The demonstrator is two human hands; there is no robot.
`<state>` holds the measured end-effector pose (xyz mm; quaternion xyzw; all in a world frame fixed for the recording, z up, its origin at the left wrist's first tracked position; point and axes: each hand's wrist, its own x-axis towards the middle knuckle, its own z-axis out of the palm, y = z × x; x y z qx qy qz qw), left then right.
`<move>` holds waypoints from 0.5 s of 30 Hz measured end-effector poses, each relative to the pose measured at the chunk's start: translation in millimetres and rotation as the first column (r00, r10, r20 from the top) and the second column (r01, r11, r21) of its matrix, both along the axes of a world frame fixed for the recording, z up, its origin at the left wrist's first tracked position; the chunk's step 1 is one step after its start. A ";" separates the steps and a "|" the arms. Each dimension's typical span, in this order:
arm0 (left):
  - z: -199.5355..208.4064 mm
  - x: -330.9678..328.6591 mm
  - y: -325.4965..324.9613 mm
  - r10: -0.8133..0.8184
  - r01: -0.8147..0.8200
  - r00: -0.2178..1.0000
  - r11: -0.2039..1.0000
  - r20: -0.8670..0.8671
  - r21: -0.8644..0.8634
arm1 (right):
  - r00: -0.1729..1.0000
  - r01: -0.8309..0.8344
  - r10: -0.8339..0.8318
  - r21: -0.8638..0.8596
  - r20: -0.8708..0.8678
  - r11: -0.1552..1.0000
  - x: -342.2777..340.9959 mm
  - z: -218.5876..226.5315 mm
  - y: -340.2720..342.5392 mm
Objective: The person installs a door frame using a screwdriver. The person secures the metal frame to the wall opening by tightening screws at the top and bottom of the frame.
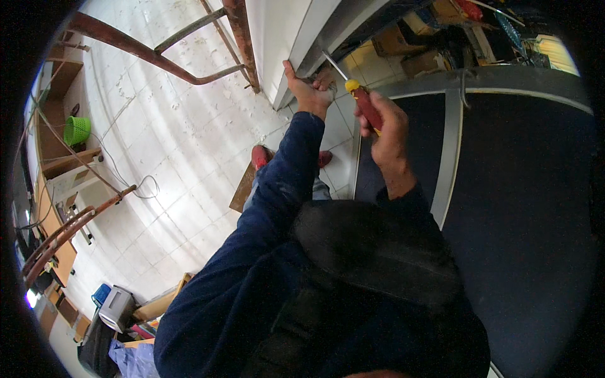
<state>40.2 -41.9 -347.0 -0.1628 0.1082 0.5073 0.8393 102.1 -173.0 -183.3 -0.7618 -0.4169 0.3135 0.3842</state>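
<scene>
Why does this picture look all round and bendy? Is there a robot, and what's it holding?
No robot here! A person wears a camera on their head. It looks down through a very wide lens, which bends straight things near the rim. The dark blue sleeves are the person's own. Their right hand holds a screwdriver with a red and yellow handle, its metal end pointing toward a grey frame. Their left hand is at the edge of a white panel; its hold isn't clear. Below are red shoes on a pale tiled floor with little scraps scattered about.
</scene>
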 end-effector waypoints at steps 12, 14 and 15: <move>6.5 -0.3 -0.2 -0.066 0.064 0.998 0.994 -0.019 -0.094 | 0.944 0.003 -0.032 0.089 0.329 0.996 -12.7 -8.2 -3.6; 9.7 5.3 0.6 -0.045 0.040 0.998 0.993 -0.043 -0.109 | 0.804 -0.120 -0.009 0.177 0.594 0.977 -9.4 -9.8 -6.0; 9.2 5.9 2.4 -0.049 0.044 0.998 0.994 -0.045 -0.102 | 0.757 -0.162 -0.010 0.203 0.653 0.966 -8.0 -10.7 -5.4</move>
